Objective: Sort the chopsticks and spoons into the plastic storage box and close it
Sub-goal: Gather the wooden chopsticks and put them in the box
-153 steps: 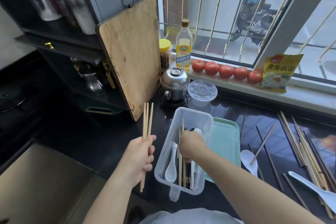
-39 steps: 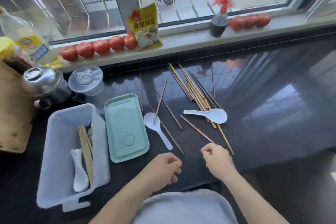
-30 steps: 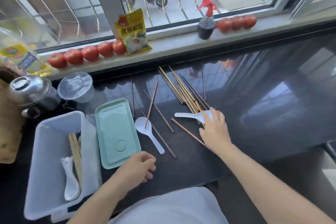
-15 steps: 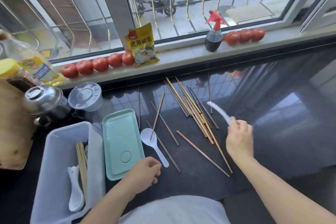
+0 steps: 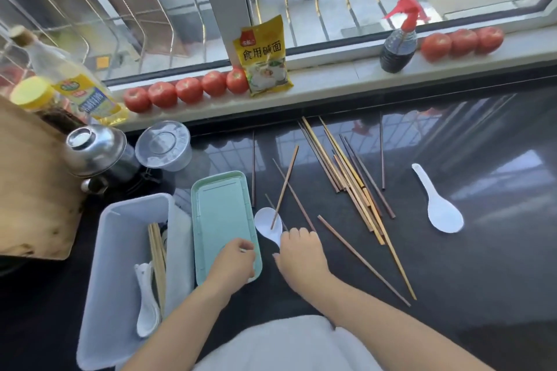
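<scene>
The clear plastic storage box [image 5: 99, 280] stands open at the lower left, with light chopsticks [image 5: 156, 256] and a white spoon [image 5: 146, 310] inside. Its mint-green lid [image 5: 221, 214] lies beside it on the right. My left hand [image 5: 233, 262] rests on the lid's near right corner, fingers loosely curled, holding nothing I can see. My right hand [image 5: 298, 253] curls over the handle of a white spoon [image 5: 268, 224]; one chopstick [image 5: 284, 187] leans into that spoon's bowl. Several loose chopsticks [image 5: 346, 172] lie on the black counter. A second white spoon [image 5: 443, 214] lies far right.
A steel pot [image 5: 96, 150] and a clear tub [image 5: 164, 146] stand behind the box, and a wooden cutting board [image 5: 33, 190] is at the left. Tomatoes [image 5: 187, 89], a yellow packet [image 5: 263, 57] and a spray bottle [image 5: 398, 48] line the windowsill.
My right hand lifted the far spoon, left it further right on the counter and came back to the near spoon's handle. My left hand moved onto the lid's corner.
</scene>
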`<state>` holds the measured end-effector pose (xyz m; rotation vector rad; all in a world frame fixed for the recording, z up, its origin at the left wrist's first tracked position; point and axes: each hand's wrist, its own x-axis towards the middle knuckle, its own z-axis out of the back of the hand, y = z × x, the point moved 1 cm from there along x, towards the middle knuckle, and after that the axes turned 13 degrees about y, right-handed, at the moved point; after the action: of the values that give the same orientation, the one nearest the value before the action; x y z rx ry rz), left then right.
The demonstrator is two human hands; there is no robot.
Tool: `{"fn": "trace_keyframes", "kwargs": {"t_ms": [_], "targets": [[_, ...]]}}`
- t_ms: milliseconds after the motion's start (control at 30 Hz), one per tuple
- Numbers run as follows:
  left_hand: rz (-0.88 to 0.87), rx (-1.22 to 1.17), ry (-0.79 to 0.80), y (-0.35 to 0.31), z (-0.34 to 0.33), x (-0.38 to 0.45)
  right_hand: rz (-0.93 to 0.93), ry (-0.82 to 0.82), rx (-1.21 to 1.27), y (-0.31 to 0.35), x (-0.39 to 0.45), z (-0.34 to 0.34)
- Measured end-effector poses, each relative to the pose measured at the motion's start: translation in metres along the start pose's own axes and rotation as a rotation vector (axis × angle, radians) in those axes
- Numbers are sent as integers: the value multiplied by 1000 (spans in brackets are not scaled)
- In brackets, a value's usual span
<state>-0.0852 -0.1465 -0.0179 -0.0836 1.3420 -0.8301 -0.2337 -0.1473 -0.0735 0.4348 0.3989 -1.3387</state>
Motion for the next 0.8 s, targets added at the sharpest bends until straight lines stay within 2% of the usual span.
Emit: {"fn": "trace_keyframes", "kwargs": {"t_ms": [67, 133, 233, 267, 300, 333, 400, 467, 500, 567, 633, 700, 800], "targets": [[13, -23, 1, 4, 6, 1, 3, 93, -62, -2, 1, 8], [14, -43, 1, 10, 10, 6, -2, 212, 25, -18, -10, 20], [30, -109, 25, 18, 9, 12, 8, 584, 374, -64, -37, 37], [34, -128, 45, 19, 6, 14, 0, 658, 511, -83, -48, 40], [35, -137, 65, 19, 2, 16, -17, 658, 654, -102, -60, 43], [34, -139, 84, 17, -3, 17, -49, 589, 787, -119, -69, 44], [23, -124, 115, 12, -14, 20, -208, 277, 973, -155, -78, 38], [7, -77, 156, 6, -24, 21, -468, -62, 889, -193, -75, 26], [1, -44, 181, 3, -28, 20, -587, -163, 763, -211, -71, 20], [-8, 11, 221, 0, -33, 16, -743, -222, 568, -243, -62, 8], [-16, 27, 233, -1, -33, 14, -789, -177, 500, -260, -54, 0], [-23, 12, 222, 0, -29, 12, -788, -191, 445, -262, -48, -1], [-23, -24, 191, 6, -21, 9, -669, -389, 436, -232, -44, 2]]}}
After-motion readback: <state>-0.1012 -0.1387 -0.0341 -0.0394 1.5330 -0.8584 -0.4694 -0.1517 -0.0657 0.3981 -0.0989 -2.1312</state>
